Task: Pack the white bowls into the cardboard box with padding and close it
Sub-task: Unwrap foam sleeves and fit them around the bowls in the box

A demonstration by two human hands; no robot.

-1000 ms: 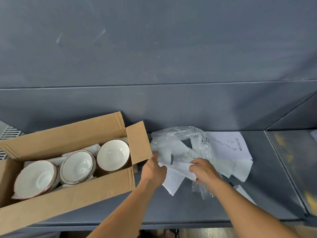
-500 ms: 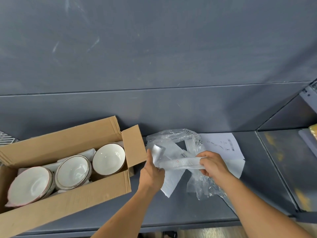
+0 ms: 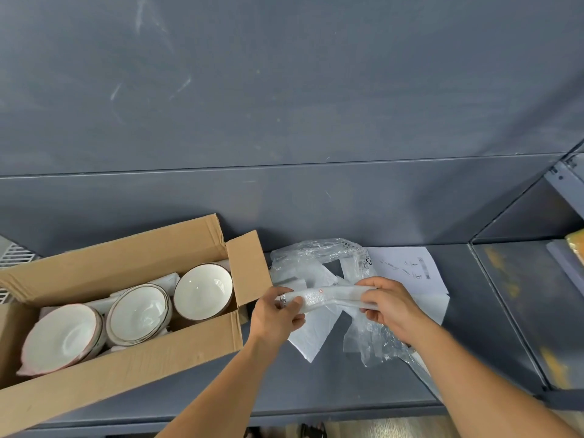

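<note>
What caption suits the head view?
Left hand and right hand hold rolled plastic padding beside open cardboard box of white bowls.

A dark grey counter (image 3: 316, 384) runs along a scuffed grey wall panel (image 3: 284, 105). A printed sheet of paper (image 3: 407, 267) lies flat near the wall. At the far left shows a white wire grille (image 3: 15, 257). The neighbouring bay (image 3: 518, 311) to the right has yellowish stains, and a yellow object (image 3: 576, 248) sits at its edge. Wooden floor (image 3: 395, 426) shows below.

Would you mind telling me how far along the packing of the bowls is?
Done: the white bowls sit in the cardboard box with white padding tucked between them. In hand: the left hand and right hand grip a folded piece of clear plastic wrap above the shelf. Left: probably laying that wrap in the box, then closing its flaps, which stand open.
</note>
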